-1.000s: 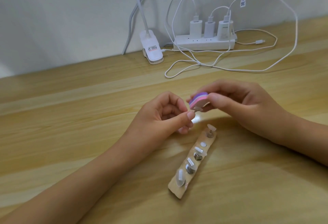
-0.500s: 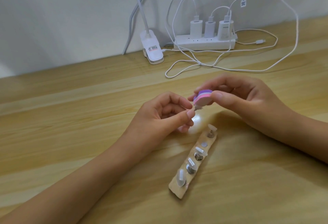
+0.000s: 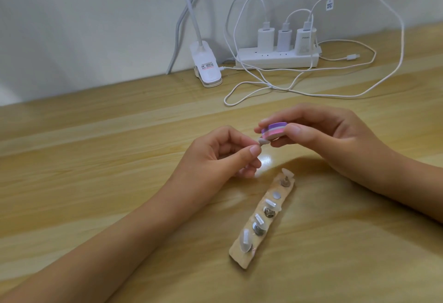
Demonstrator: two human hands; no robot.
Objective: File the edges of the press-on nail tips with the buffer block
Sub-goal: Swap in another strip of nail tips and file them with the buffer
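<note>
A pale, plain wall (image 3: 96,27) backs a light wood-grain desk (image 3: 96,146). Against it sit a white power strip (image 3: 275,60), looping white cables (image 3: 345,96) and a white clip-on lamp base (image 3: 207,69).

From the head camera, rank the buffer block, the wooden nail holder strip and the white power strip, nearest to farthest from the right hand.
1. Buffer block: gripped in the right hand itself.
2. Wooden nail holder strip: lying close by, nearer the person.
3. Power strip: far back, beyond the hand.
</note>
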